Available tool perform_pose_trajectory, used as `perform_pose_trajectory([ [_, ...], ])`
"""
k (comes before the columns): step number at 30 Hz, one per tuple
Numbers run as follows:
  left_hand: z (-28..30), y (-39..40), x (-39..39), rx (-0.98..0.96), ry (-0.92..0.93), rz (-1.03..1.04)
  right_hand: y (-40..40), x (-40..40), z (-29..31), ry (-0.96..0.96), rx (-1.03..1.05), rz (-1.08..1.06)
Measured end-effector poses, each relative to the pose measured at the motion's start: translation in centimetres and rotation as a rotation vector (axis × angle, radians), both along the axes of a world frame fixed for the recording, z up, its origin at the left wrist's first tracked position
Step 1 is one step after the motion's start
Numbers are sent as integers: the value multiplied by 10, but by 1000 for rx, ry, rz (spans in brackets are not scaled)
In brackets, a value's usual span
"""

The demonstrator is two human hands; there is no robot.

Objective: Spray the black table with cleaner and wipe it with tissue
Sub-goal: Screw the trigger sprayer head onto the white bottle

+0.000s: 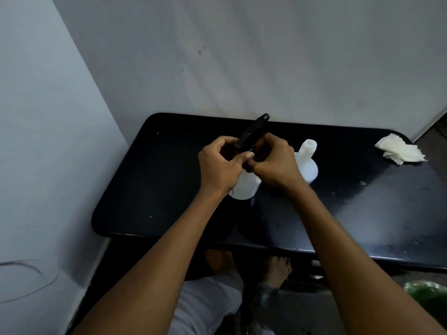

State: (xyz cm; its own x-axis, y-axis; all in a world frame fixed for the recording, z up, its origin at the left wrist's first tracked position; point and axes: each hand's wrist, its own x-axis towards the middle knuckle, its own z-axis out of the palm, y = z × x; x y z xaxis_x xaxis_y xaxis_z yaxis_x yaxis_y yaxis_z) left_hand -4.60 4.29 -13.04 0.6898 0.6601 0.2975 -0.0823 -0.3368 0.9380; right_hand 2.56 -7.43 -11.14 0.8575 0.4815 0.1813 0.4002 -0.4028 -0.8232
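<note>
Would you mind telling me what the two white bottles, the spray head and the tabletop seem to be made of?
Spray bottle and open bottle: likely plastic, matte, milky-translucent walls. Spray head: black, probably moulded plastic. Black table: hard, glossy, with reflections and pale marks; whether lacquered wood, laminate or metal is unclear.

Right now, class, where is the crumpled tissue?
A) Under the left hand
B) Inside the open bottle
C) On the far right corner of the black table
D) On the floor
C: the tissue lies untouched on the table at its far right corner, apart from both hands.
</note>
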Motion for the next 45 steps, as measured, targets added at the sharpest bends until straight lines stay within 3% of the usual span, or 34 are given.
perform_pose_trajectory([
  [7,-8,4,2,-13,6,-81,-7,-4,11,385,196,168],
  [17,-29,5,1,2,124,-137,-10,1,-2,103,169,101],
  [25,-33,-4,2,61,98,-83,11,-18,-24,-87,277,-253],
  [29,-37,-7,4,90,55,-57,16,-25,-29,-191,353,-288],
  [38,-37,-6,6,111,112,-13,17,-21,-26,-101,384,-275],
  [45,-34,-10,4,121,129,-4,22,-24,-24,148,547,-427],
])
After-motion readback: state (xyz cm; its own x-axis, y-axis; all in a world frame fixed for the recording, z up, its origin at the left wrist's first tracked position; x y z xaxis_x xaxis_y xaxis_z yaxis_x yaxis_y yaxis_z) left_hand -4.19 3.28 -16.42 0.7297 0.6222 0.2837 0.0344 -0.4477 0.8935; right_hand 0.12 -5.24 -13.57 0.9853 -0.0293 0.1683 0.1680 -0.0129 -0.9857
